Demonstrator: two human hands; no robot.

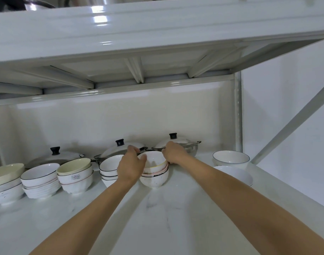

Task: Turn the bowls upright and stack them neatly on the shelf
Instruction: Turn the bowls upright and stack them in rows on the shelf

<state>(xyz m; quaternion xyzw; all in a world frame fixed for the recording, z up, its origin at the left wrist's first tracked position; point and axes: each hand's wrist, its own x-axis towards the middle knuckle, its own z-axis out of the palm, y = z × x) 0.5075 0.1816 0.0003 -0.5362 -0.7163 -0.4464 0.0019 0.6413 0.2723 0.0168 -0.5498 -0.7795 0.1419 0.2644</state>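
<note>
A stack of upright white bowls (pixel 154 178) stands mid-shelf on the white marbled shelf (pixel 166 218). Its top bowl (pixel 154 161) has a yellow rim. My left hand (pixel 131 165) grips that top bowl on its left side, thumb over the rim. On the right side my right hand (pixel 173 153) holds the same rim, fingers curled behind it. Another upright stack with black rims (pixel 108 168) stands just left, partly hidden by my left hand. At the right an upright bowl with a dark rim (pixel 231 159) stands behind an upside-down white bowl (pixel 234 175).
More stacks stand at the left: cream-topped bowls (pixel 75 174), ribbed white bowls (pixel 41 183), and plates and bowls (pixel 5 183) at the edge. Three lidded steel pans (pixel 120 149) line the back wall. An upper shelf (pixel 139 43) hangs low overhead; a post (pixel 238 115) stands at the right.
</note>
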